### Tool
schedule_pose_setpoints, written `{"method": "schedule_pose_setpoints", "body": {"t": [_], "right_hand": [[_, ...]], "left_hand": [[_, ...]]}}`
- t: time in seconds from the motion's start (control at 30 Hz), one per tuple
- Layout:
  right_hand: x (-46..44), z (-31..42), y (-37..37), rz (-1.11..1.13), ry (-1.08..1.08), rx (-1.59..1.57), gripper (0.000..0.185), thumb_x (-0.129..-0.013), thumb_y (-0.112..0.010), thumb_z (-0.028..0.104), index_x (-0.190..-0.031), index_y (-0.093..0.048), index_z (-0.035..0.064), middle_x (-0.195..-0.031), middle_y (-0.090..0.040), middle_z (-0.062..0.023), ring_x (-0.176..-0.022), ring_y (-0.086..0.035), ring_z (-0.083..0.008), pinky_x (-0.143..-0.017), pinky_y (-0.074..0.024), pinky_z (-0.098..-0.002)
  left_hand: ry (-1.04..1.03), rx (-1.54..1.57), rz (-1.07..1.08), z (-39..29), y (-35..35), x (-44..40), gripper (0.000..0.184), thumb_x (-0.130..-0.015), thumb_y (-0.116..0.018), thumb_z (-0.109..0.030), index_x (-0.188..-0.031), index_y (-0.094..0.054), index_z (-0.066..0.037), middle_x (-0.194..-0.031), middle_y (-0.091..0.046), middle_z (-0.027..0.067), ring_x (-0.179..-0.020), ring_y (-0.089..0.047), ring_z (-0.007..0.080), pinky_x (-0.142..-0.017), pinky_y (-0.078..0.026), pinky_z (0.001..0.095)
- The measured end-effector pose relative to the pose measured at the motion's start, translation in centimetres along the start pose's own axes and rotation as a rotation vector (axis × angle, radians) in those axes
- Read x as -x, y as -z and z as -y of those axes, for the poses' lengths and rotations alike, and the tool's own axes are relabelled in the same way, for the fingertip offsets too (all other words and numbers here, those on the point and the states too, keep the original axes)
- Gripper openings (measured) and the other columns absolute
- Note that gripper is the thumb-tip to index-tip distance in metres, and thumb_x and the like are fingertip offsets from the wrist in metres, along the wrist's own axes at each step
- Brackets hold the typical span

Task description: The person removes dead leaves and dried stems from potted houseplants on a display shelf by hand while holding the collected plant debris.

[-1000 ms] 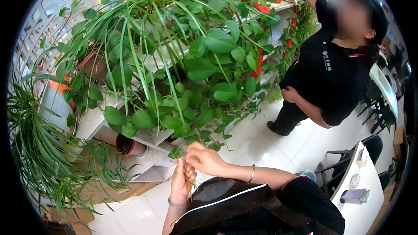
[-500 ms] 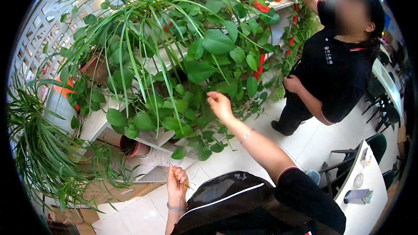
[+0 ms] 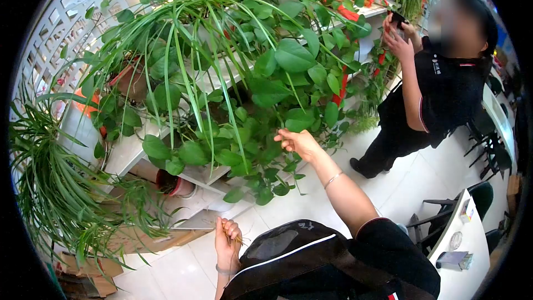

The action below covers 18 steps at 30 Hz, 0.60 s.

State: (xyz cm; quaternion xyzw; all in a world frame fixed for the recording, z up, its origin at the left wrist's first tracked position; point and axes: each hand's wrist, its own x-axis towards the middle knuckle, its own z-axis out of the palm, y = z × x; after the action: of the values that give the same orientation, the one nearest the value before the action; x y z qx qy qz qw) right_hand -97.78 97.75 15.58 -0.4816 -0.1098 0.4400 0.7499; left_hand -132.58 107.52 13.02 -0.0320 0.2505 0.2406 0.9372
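While the left hand (image 3: 227, 238) is curled firmly around a small bundle of thin, yellow-brown stems (image 3: 239, 239), the right hand (image 3: 300, 143) is stretched out at the lower leaves of a broad-leaved trailing plant (image 3: 295, 55). Its fingers are bent and drawn close together; whether they pinch a leaf or stem, or only hang just in front of the foliage, I cannot tell.

What is done shows in the left fist: several dry-looking pieces are off any plant and gathered together, held low, near the person's dark clothing and well apart from the greenery. That makes the work look under way rather than finished, since the right arm is extended to the plant. How much is left cannot be counted. The leaves around the right hand look green, and they crowd too densely to show whether withered bits lie among them.

The trailing plant spills over the front of a white shelf (image 3: 127, 161), with a long-leaved plant (image 3: 61, 189) at the left and a reddish pot (image 3: 182, 188) on a lower level. Nearby, a co-worker (image 3: 452, 94) holds up a small dark object (image 3: 397, 19).
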Motion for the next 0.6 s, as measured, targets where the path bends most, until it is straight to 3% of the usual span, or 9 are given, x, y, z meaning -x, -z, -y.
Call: {"method": "schedule_pose_setpoints", "body": {"t": [0.03,0.23,0.43,0.6], "right_hand": [[0.1,-0.1,0.2,0.013,0.021,-0.034,0.019,-0.084,-0.061,0.017,-0.096,-0.061,0.0019,-0.083,-0.066,-0.0070,-0.059,-0.057,-0.0076,-0.051,-0.0438,-0.0188],[1.1,-2.0,0.0,-0.052,0.080,0.042,0.022,-0.086,-0.059,0.017,-0.101,-0.060,0.0021,-0.072,-0.060,0.0008,-0.059,-0.052,-0.0055,-0.053,-0.0432,-0.0190],[1.3,-2.0,-1.2,-0.218,0.134,0.067,0.022,-0.086,-0.058,0.015,-0.103,-0.060,0.0014,-0.059,-0.041,0.0077,-0.049,-0.032,-0.0024,-0.043,-0.0272,-0.0193],[0.9,-2.4,-0.1,-0.270,0.164,0.199,0.026,-0.087,-0.056,0.019,-0.109,-0.059,0.0035,-0.057,-0.037,0.0095,-0.046,-0.028,-0.0027,-0.043,-0.0244,-0.0192]], "left_hand": [[0.011,0.014,-0.016,0.1,-0.1,-0.1,0.026,-0.092,-0.048,-0.029,-0.076,-0.047,-0.008,-0.061,-0.036,-0.0014,-0.051,-0.031,0.0080,-0.043,-0.025,0.0203],[0.057,-0.082,0.047,0.4,-1.2,-1.7,0.025,-0.092,-0.049,-0.028,-0.076,-0.046,-0.008,-0.061,-0.036,-0.0014,-0.051,-0.030,0.0081,-0.042,-0.026,0.0201],[0.109,-0.100,0.058,0.9,-1.8,-2.5,0.026,-0.092,-0.048,-0.028,-0.076,-0.045,-0.008,-0.061,-0.035,-0.0013,-0.051,-0.030,0.0082,-0.042,-0.026,0.0201],[0.042,-0.181,0.059,0.9,-2.0,-2.6,0.025,-0.092,-0.049,-0.029,-0.074,-0.045,-0.011,-0.062,-0.035,-0.0033,-0.051,-0.031,0.0067,-0.042,-0.024,0.0185]]}}
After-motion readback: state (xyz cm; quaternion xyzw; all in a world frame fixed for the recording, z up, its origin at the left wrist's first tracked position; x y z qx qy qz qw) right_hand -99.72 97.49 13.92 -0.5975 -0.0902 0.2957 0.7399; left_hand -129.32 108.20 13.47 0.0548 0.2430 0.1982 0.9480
